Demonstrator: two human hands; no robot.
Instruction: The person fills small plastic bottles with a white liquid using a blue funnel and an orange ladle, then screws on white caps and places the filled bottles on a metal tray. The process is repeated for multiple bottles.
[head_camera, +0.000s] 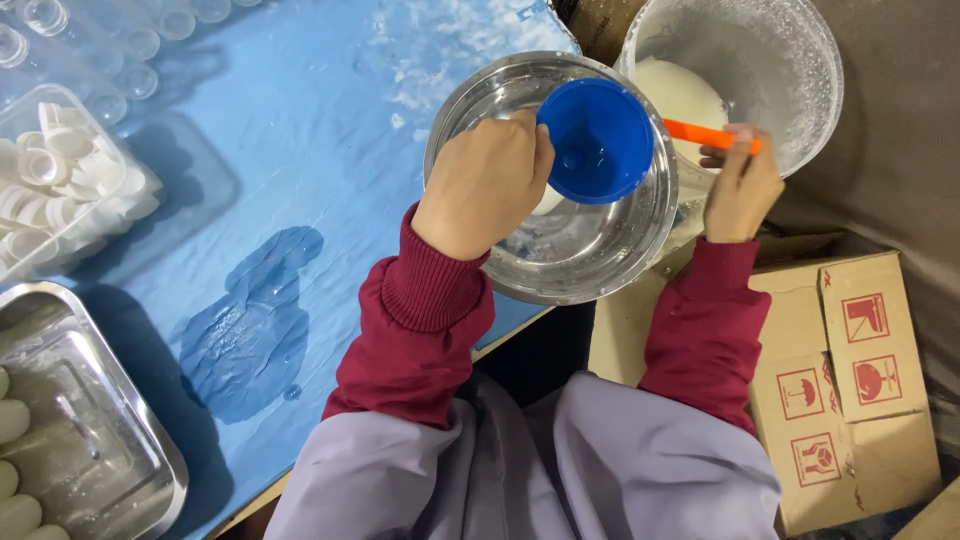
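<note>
We are holding a round blue plastic funnel (597, 140) with the left hand (485, 185), fingers curled shut around something below its rim; a pale object shows under the hand, but we cannot tell what it is. The funnel is sitting over the shiny round steel bowl (480, 100), which is resting at the edge of the blue plastic-covered table (300, 150).

The right hand (742, 190) is pinching a thin orange plastic handle (708, 134), fingers closed on it, over the large white plastic bucket (790, 70) holding white liquid (680, 92).

We are judging the funnel light, stiff and probably wet, so slippery; the rim or neck looks the safest hold. The thin handle seems prone to twisting; a grip nearer its working end would steady it.
</note>
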